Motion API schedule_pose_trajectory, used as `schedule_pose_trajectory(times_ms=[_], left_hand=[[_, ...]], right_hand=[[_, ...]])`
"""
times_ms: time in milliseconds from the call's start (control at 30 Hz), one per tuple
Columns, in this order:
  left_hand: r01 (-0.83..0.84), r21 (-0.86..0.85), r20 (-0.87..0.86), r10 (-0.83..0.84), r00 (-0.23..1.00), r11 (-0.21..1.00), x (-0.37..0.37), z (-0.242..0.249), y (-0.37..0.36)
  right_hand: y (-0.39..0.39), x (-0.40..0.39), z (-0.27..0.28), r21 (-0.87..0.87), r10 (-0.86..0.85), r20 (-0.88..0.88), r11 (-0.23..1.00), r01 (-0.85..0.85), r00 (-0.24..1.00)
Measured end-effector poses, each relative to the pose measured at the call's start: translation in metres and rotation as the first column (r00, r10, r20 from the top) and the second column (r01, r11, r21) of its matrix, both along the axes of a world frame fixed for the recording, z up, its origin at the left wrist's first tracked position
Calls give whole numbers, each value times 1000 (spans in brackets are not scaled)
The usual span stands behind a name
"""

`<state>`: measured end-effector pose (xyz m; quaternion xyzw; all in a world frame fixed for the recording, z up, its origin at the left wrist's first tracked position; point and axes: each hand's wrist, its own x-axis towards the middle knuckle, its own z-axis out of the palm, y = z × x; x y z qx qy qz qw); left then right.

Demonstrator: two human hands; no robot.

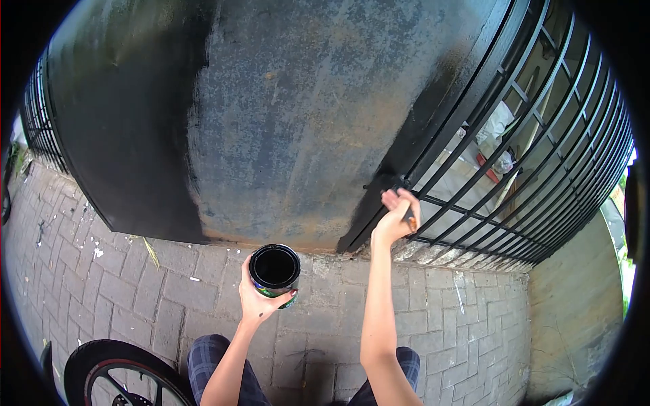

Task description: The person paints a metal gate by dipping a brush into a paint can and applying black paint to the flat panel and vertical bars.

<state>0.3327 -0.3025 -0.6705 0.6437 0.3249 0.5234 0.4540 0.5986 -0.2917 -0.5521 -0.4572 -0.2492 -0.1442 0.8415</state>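
My left hand (258, 298) is wrapped around an open paint can (288, 302) with dark paint inside, held upright above the paving. My right hand (399, 216) is raised at the gate's lower right edge, closed on a paintbrush (412, 224). Only the brown end of its handle shows clearly; the bristle end is hidden against the dark frame. In front stands a metal gate panel (291, 122). Its left part and a strip along its right edge are glossy black, while the middle is worn grey-blue with rusty patches.
Right of the panel runs a black barred fence (542, 149) with white bags (497, 125) behind it. A motorcycle wheel (128, 369) stands at lower left. Brick paving (447, 325) lies underfoot, and a low wall (575, 304) bounds the right side.
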Motion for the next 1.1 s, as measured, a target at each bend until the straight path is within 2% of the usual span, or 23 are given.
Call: schedule_pose_trajectory(times_ms=[33,67,133,200,333,400,433,500,567,633,667,733,800,833,900,933,1000,1033,1067,1100], left_hand=[[0,6,6,0,1000,1000,-1,2,1],[-5,9,8,5,1000,1000,-1,5,2],[-9,9,4,9,1000,1000,-3,8,-1],[-5,8,20,5,1000,1000,-3,7,-1],[-7,19,8,7,1000,1000,-5,9,-3],[14,7,18,-14,1000,1000,-3,7,-6],[18,10,29,-18,999,1000,-2,7,-3],[17,10,27,-17,999,1000,0,4,0],[15,9,25,-15,1000,1000,2,1,0],[-3,-3,-15,3,1000,1000,3,0,1],[-12,-7,-34,12,999,1000,3,0,2],[1,-15,-43,-1,999,1000,2,2,3],[-18,3,-27,18,999,1000,1,6,1],[-12,7,-7,12,1000,1000,0,6,2],[4,16,31,-5,1000,1000,-1,5,2],[-2,8,30,2,1000,1000,-2,5,1],[-9,-9,26,10,1000,1000,-4,7,0],[-1,-5,14,1,1000,1000,-5,5,-3],[7,10,12,-7,1000,1000,-5,3,-3],[6,35,18,-6,1000,999,-2,4,3]], right_hand=[[1,0,25,108,19,78,994,-28,997],[-1,1,39,132,25,102,990,-38,994],[2,0,29,142,29,153,989,-51,988],[8,2,-27,54,-8,105,999,2,994],[-11,-4,-172,-208,4,-72,978,-19,997],[-26,-16,-187,-325,-12,-220,944,-62,975],[-24,-12,-185,-302,4,-216,951,-71,976],[-12,-6,-121,-131,92,-159,985,-113,983],[-2,-7,-23,-4,155,-127,988,-157,980],[-1,-15,67,114,128,12,985,-129,992],[-1,-17,97,188,118,81,973,-131,990],[8,-12,116,209,65,210,972,-110,976],[19,-1,73,163,31,225,984,-70,974],[20,0,38,61,6,182,998,-17,983],[17,0,-54,-5,37,133,999,-36,990],[12,-6,-95,-35,25,48,999,-23,999],[-7,-16,-169,-206,11,-74,978,-26,997],[-21,-23,-201,-280,9,-194,958,-64,981],[-27,-31,-199,-335,2,-302,936,-108,953],[-19,-25,-189,-275,25,-288,955,-108,957]])
